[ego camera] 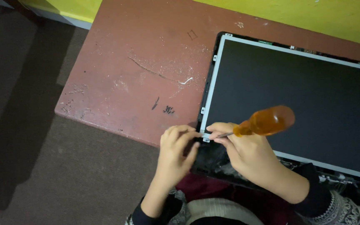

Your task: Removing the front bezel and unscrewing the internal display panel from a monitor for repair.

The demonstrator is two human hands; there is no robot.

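My right fingers (221, 128) grip the screwdriver (263, 122), its long axis running from the handle at two o'clock down to the panel (296, 96) corner; left fingers (185, 134) pinch narrow at that corner, touching, on the table (117, 83).

dark sleeves (317, 189), patterned cuffs, bare forearms

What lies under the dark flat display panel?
Under the dark flat display panel a black plastic casing shows along its edges, resting on the reddish-brown table. Anything beneath the panel's middle is covered.
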